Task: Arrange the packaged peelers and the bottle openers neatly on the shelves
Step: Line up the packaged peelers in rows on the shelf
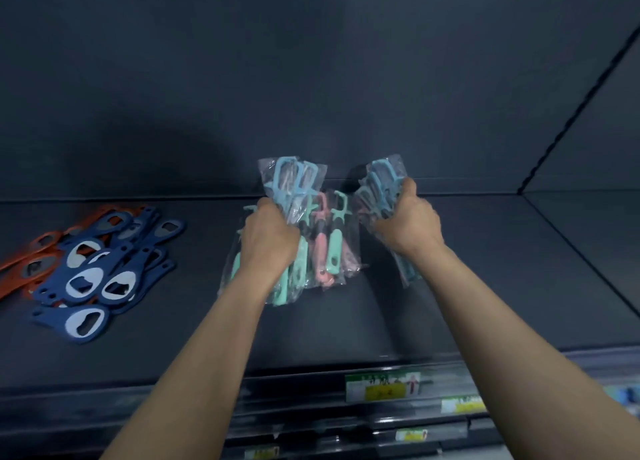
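Note:
On the dark shelf (pixel 450 304), my left hand (pixel 268 240) grips a bunch of packaged peelers (pixel 294 179) with blue heads sticking up, over a pile of mint and pink packaged peelers (pixel 332 248) lying flat. My right hand (pixel 410 222) holds a second bunch of blue packaged peelers (pixel 381 179), tilted, just right of the pile. A heap of dark blue bottle openers (pixel 93 272) lies at the shelf's left, with orange bottle openers (pixel 31 255) partly under it.
The shelf's back wall (pixel 311 79) rises right behind the peelers. A side panel (pixel 595 148) closes the shelf at the right. Price labels (pixel 381 387) sit on the front rail, with lower shelf edges below.

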